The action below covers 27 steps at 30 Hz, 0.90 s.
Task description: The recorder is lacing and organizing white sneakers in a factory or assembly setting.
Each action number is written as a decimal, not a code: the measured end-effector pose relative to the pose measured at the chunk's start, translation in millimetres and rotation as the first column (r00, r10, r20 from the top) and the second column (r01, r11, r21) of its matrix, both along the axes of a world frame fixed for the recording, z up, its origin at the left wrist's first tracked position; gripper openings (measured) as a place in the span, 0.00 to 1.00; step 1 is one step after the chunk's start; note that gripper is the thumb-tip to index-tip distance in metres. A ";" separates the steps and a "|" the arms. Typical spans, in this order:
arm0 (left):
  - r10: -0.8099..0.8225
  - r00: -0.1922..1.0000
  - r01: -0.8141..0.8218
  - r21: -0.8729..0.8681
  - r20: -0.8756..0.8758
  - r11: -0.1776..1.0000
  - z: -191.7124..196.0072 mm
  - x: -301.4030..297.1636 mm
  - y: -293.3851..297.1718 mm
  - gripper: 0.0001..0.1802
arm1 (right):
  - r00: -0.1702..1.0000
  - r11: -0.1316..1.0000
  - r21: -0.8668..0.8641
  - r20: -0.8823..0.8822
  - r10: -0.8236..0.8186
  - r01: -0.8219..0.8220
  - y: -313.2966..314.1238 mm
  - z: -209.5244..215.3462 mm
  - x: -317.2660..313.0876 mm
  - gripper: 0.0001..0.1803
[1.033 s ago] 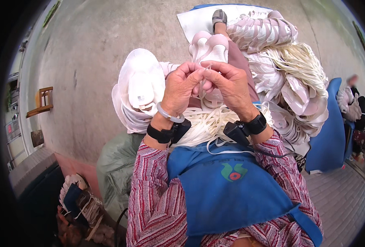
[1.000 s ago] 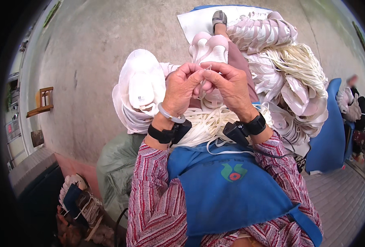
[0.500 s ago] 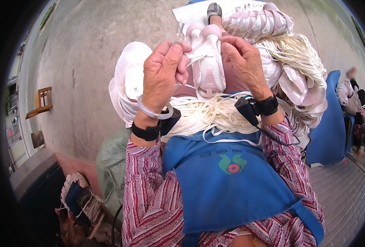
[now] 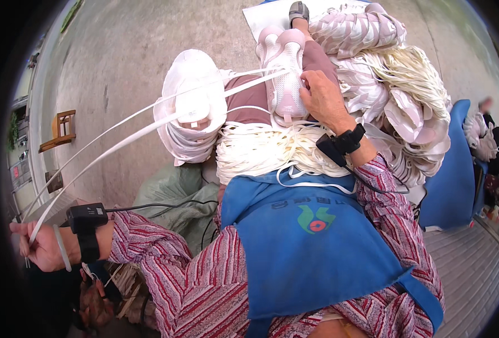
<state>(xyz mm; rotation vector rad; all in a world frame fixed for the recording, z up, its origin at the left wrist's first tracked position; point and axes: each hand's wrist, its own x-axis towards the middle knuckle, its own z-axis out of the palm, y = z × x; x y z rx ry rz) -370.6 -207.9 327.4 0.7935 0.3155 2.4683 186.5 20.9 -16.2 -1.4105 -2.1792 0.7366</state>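
A white and pink mesh shoe upper (image 4: 289,96) lies across my lap between the knees. Two strands of white shoelace (image 4: 142,130) run taut from it toward the lower left. At their far end, out past the picture's left side, my left hand (image 4: 40,248) is closed around them. My right hand (image 4: 324,101) is at the upper's right edge, fingers bent and pinched against it; the fingertips are partly hidden. Loose cream laces (image 4: 260,147) are heaped on my lap, just below the upper, over a blue apron (image 4: 317,265).
To the left stands a stack of white uppers (image 4: 173,135). More uppers (image 4: 362,34) and a hank of laces (image 4: 410,70) are piled on the right, near a blue chair-like panel (image 4: 446,169). A greenish sack (image 4: 159,194) and wooden stool (image 4: 60,130) are leftward. Another person sits far right.
My left hand has swung from beside the upper far down to the left, drawing the laces out long. My right hand has lowered onto the upper's right edge.
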 end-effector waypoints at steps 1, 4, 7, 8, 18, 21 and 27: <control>0.104 0.992 -0.102 0.030 -0.072 0.994 -3.0 -8.5 -22.0 0.11 | 1.000 1.000 -0.009 0.006 0.004 -0.004 0.3 0.2 -3.4 0.12; 0.724 0.326 -0.890 0.063 -0.608 0.452 -47.7 85.7 26.2 0.08 | 0.999 0.999 0.041 0.038 0.003 -0.005 -0.4 -6.9 -4.8 0.14; 0.603 0.757 -0.651 -0.207 -0.252 0.731 -67.3 107.8 62.3 0.08 | 0.997 0.993 0.108 -0.073 -0.033 0.041 -1.2 4.7 -1.5 0.12; 0.437 0.851 -0.479 -0.090 -0.293 0.873 -72.8 90.3 60.1 0.06 | 0.995 0.992 0.118 -0.093 -0.022 0.033 0.5 14.4 -5.3 0.12; -0.585 0.563 -0.148 -0.768 -0.583 0.623 -214.3 367.6 169.1 0.14 | 0.763 0.982 0.188 -0.635 0.124 -0.004 -14.6 130.6 -31.4 0.12; -0.573 0.567 -0.101 -0.740 -0.592 0.665 -225.5 378.3 169.5 0.14 | 0.790 0.967 0.255 -0.591 0.165 -0.011 -16.3 128.8 -38.5 0.13; -0.491 0.400 -0.211 -0.599 -0.774 0.772 -227.0 384.2 167.9 0.14 | 0.763 0.975 0.214 -0.621 0.177 -0.052 -15.5 119.9 -33.0 0.07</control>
